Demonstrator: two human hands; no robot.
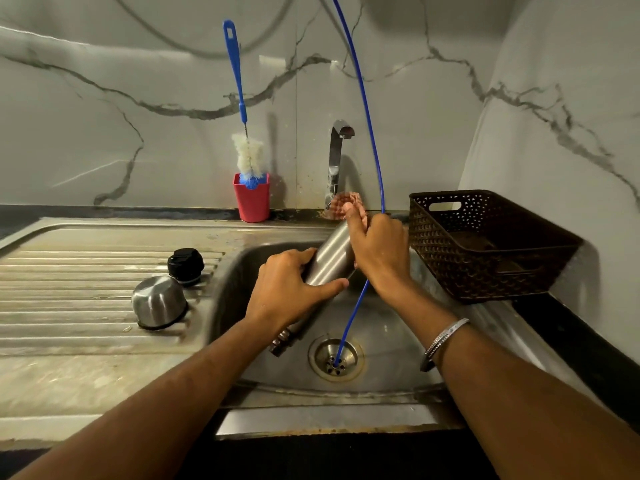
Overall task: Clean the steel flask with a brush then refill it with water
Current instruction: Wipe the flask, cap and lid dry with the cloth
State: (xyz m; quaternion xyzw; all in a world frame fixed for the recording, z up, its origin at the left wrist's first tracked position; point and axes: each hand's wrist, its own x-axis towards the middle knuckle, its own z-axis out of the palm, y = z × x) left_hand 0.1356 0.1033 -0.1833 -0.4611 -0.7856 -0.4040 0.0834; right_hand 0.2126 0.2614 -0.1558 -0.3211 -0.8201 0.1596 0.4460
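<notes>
Over sink (391, 344) — left hand (287, 289) grips flask (329, 258) | right hand (379, 247) seemingly pinches cloth (346, 202)

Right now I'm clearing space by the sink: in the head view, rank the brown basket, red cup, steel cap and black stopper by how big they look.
1. brown basket, clearly largest
2. red cup and steel cap: look alike, and the cap sits nearer the camera, so I won't rank them
3. black stopper, smallest

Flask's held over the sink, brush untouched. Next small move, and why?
Probably free the right hand and reach for the brush standing in the red cup. The left hand already grips the flask, mouth down, cap off; the right holds a scrubber against it.
</notes>
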